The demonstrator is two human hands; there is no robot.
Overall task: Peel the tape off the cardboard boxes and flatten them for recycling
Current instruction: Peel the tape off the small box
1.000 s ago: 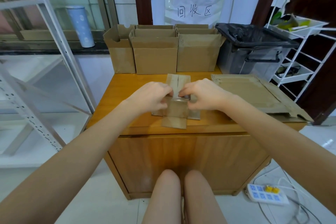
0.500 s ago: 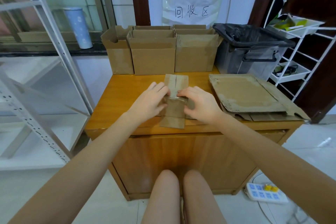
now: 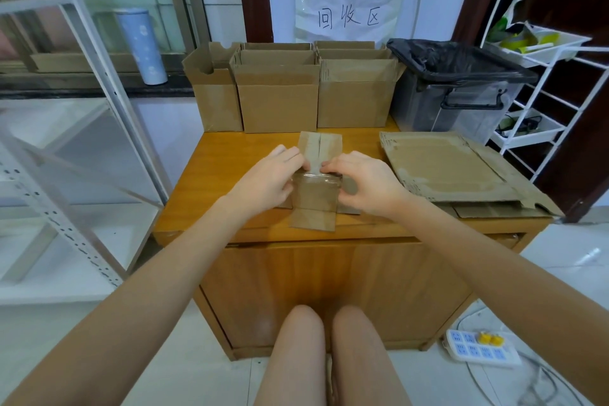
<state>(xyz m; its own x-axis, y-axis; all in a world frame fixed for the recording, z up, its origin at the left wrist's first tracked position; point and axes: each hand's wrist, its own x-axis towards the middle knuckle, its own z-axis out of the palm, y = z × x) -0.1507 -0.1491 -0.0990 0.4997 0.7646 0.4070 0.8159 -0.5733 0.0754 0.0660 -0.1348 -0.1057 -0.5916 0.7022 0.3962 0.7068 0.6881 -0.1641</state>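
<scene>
Both hands meet over small flattened box (image 3: 313, 204) at near-centre of wooden table (image 3: 214, 175). Left hand (image 3: 268, 180) and right hand (image 3: 365, 183) pinch clear tape strip (image 3: 314, 179) across it, fingertips almost touching. Three open boxes (image 3: 276, 99) stand far; flattened cardboard (image 3: 441, 168) lies right.

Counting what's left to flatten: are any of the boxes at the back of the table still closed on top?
No. The three upright boxes along the back of the table all have their top flaps open.
</scene>
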